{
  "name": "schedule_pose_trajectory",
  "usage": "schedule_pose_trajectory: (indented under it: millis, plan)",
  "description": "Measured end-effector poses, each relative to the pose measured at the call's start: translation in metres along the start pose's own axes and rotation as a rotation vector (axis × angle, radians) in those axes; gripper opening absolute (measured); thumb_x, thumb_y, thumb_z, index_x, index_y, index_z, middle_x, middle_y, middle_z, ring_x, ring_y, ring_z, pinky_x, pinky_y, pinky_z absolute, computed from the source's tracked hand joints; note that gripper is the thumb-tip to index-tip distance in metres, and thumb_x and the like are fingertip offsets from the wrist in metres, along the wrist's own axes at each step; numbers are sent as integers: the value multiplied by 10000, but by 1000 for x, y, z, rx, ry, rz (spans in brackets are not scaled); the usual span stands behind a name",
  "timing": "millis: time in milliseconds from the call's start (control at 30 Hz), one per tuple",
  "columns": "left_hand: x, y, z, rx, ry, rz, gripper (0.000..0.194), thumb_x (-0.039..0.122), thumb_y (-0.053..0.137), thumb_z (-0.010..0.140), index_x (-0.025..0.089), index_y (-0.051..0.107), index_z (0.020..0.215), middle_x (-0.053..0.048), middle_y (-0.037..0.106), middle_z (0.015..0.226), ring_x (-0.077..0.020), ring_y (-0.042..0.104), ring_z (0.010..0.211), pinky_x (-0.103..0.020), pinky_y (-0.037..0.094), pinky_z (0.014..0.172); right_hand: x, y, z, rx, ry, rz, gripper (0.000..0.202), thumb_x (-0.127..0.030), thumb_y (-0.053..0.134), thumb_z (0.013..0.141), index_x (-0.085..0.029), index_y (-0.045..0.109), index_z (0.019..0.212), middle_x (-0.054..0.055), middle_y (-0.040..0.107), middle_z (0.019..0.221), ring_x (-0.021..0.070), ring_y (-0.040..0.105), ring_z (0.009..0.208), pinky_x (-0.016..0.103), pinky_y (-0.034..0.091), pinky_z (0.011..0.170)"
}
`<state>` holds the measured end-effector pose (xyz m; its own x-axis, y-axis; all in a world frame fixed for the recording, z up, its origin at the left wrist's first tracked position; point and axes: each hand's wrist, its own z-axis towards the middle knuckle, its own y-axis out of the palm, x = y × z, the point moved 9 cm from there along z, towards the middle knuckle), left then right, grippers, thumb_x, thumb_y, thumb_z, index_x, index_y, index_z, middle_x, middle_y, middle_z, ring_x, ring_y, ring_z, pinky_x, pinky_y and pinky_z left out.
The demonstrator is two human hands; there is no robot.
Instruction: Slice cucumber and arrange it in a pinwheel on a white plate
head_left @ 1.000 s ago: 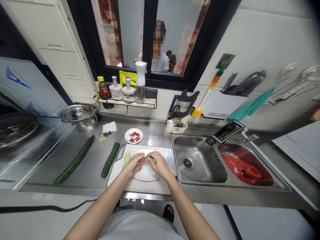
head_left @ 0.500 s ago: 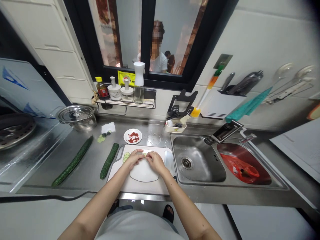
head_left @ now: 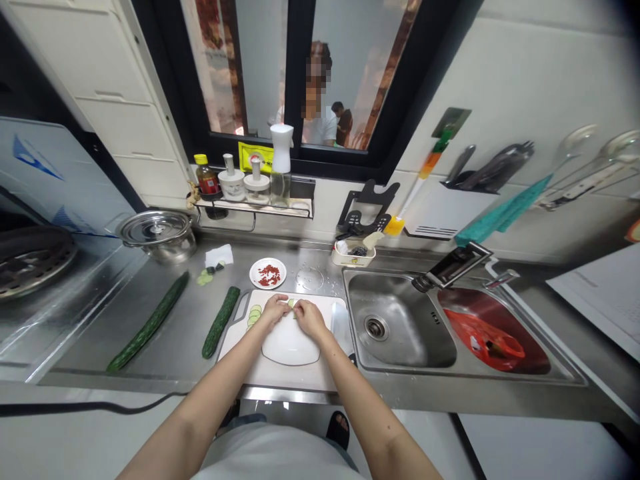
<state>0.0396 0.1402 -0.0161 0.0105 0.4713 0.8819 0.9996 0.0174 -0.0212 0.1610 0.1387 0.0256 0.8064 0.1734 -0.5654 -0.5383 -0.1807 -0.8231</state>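
Note:
A white plate (head_left: 291, 343) rests on the cutting board (head_left: 255, 375), and both hands are over its far edge. My left hand (head_left: 275, 311) and my right hand (head_left: 309, 318) meet with bent fingers at a small pale green cucumber slice (head_left: 291, 303), pinched between them. More cucumber slices (head_left: 254, 313) lie overlapped on the board, left of my left hand. A knife (head_left: 341, 323) with a wide blade lies at the board's right edge. Beyond the board stands a small white plate of chopped red pieces (head_left: 269, 275).
Two cucumbers (head_left: 220, 322) (head_left: 150, 325) lie left of the board. A lidded steel pot (head_left: 159, 233) stands at the back left. The double sink (head_left: 400, 320) is on the right, with a red bag (head_left: 487, 340). Bottles stand on a wall rack (head_left: 255, 205).
The fingers of both hands have shifted slightly and closed in together around the slice. The whole view has moved a little, with the scene slightly further right.

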Motion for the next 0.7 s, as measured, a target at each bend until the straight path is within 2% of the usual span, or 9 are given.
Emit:
schedule_pose_trajectory:
  millis: [200,367,567,700]
  plan:
    - [3,-1,7,50,79,131,422,150,686,623,141,575,1029,76,511,521,-77,432,443,-193,320,504,5,2,4,-6,46,-39,155,-174,477,868,-163,631,853,48,672,846,131,543,760,211,313,663]
    - [15,-7,7,91,144,284,369,55,654,622,169,616,970,50,576,610,-114,526,592,-206,382,619,7,5,6,-27,83,-95,177,-196,471,880,-170,645,870,51,681,876,134,561,781,220,304,651]
    - [34,-3,1,119,321,726,363,51,540,741,178,624,1071,-39,686,899,-168,612,866,-248,427,804,8,10,5,-39,118,-170,201,-217,458,893,-173,652,920,75,673,979,149,573,863,235,314,691]
    - [38,2,-7,102,382,884,357,91,494,814,207,626,1124,-57,677,1050,-179,604,994,-264,423,887,8,13,4,-42,128,-196,205,-216,450,894,-189,639,966,70,666,1002,157,569,896,239,322,710]
